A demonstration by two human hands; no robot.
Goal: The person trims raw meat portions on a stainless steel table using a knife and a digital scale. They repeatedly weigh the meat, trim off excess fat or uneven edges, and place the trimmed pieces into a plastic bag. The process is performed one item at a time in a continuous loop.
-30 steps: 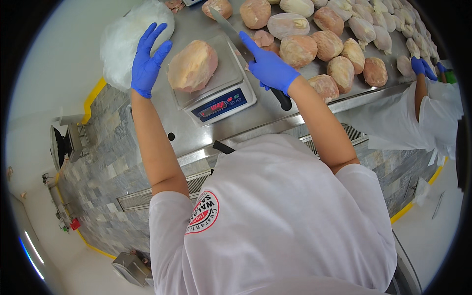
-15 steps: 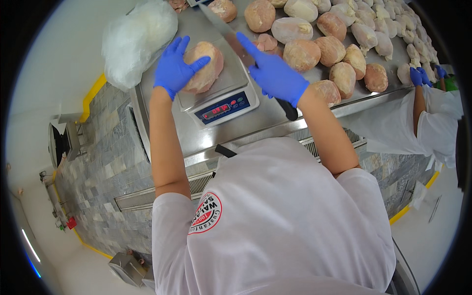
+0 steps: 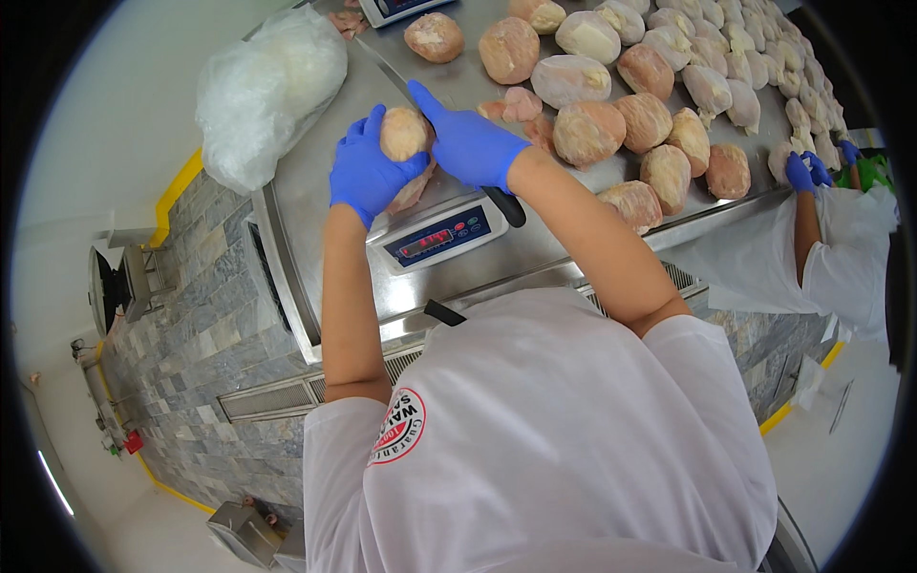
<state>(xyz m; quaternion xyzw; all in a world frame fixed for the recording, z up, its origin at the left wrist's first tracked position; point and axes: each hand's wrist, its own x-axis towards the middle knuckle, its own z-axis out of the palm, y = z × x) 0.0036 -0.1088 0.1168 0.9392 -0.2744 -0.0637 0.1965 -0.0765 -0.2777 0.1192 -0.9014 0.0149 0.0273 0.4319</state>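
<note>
Nearest, the digital scale [image 3: 441, 234] sits at the steel counter's [image 3: 315, 191] edge. Over its pan, the left hand [image 3: 368, 177] cups a chicken piece [image 3: 404, 133], fingers curled around it; the right hand [image 3: 470, 145] grips a knife [image 3: 406, 86], handle enclosed. Beyond lie rows of 20-odd bagged chickens [image 3: 650, 72].

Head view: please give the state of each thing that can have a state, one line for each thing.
Left hand: gloved, gripping the chicken piece.
Right hand: gloved, pressed on the chicken piece, holding the knife.
Chicken piece: held between both hands, above the scale.
Scale: switched on, display lit.
Knife: blade pointing away, flat over the table.
Plastic bag: crumpled, lying at the table corner.
Other chicken pieces: lying in rows, untouched.
</note>
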